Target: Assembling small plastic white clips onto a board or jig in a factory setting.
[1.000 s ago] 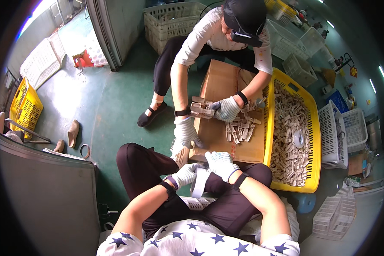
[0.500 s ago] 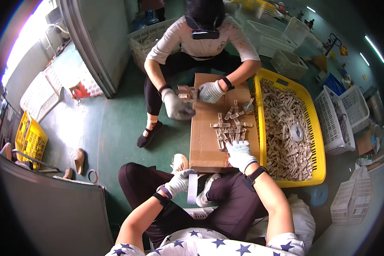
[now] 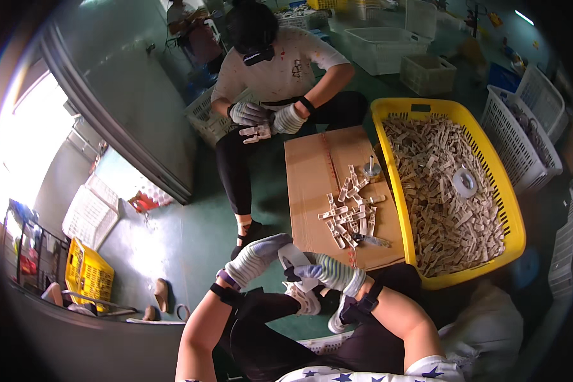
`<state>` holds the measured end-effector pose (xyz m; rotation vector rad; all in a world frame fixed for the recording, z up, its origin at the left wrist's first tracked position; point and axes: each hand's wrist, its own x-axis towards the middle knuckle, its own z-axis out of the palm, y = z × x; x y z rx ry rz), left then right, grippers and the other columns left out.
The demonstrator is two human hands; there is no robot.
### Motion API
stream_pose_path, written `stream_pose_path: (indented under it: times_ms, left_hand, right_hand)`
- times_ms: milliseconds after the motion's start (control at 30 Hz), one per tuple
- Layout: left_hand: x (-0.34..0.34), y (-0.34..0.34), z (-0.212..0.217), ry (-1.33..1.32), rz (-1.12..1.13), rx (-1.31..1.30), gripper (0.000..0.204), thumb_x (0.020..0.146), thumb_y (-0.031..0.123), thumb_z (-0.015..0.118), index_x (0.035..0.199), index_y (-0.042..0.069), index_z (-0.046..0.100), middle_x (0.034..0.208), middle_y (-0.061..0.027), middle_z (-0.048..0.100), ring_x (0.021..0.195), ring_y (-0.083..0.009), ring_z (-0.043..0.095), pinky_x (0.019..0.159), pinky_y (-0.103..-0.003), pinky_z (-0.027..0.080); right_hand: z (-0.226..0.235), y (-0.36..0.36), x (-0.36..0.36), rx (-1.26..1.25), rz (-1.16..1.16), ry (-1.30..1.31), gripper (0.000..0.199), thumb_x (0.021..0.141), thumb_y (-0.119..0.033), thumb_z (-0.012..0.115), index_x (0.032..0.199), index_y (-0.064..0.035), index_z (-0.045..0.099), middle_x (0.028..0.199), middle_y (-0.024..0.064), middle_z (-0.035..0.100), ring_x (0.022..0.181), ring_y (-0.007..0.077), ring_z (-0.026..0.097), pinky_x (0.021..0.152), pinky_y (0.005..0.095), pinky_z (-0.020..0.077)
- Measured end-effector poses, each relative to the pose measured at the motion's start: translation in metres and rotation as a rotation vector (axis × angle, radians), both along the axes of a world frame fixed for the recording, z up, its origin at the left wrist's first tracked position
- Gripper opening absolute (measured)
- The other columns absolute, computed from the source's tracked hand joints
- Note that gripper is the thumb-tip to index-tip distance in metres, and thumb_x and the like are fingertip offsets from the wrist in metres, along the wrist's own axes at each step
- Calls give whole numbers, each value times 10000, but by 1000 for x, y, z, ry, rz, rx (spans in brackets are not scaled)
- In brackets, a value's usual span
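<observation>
My left hand, in a striped glove, is closed on a roll of whitish tape in front of the cardboard's near edge. My right hand, also gloved, meets the roll from the other side, fingers bent in against it; its fingertips are partly hidden. Just beyond, a loose pile of pale plastic clips lies on the brown cardboard box. Beside the pile is a slim grey tool, perhaps a knife. Across from me, a co-worker's gloved hands hold a few joined clips.
A yellow basket full of similar clips, with another tape roll on top, stands right of the box. A small metal piece with an upright pin sits on the cardboard. White crates are farther right; slippers lie at left.
My right hand has left the clip pile and come to the tape roll at my left hand. The co-worker's hands have drawn back from over the box. The view has shifted.
</observation>
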<state>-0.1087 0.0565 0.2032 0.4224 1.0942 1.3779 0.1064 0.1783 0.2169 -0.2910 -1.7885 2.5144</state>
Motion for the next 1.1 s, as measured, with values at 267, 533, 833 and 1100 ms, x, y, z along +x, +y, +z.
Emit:
stream_pose_path:
  times_ms: [267, 533, 833, 1100]
  left_hand:
    - [-13, 76, 13, 581, -114, -222, 285, 909, 88, 647, 1183, 6, 638, 1035, -47, 694, 970, -146, 644, 849, -264, 508]
    - [-10, 129, 27, 634, -182, -182, 921, 833, -94, 656, 1548, 171, 138, 959, -140, 680, 805, -178, 670, 697, -301, 558]
    - [-66, 225, -4, 651, 305, -277, 889, 784, -127, 648, 1515, 149, 224, 1161, -156, 572, 932, -273, 651, 785, -384, 575]
    - [-107, 259, -19, 594, 351, -564, 517, 828, 161, 697, 1307, 195, 505, 1287, -78, 533, 1125, -269, 517, 1010, -549, 374]
  right_hand:
    - [-26, 8, -16, -222, -95, 154, 401, 910, -215, 672, 1239, -20, 553, 1003, 38, 639, 913, 107, 590, 793, 257, 493]
    - [-23, 15, -19, -308, -247, 272, 426, 916, -91, 621, 1313, -56, 470, 1079, 29, 585, 1012, 124, 565, 870, 267, 475]
    - [-24, 13, -1, -5, -235, 325, 535, 894, -217, 700, 1342, -44, 467, 1177, 34, 624, 1080, 140, 587, 955, 307, 463]
    - [-27, 27, 8, 46, -215, 312, 548, 887, -240, 708, 1333, -40, 461, 1133, 70, 642, 1045, 159, 610, 915, 319, 480]
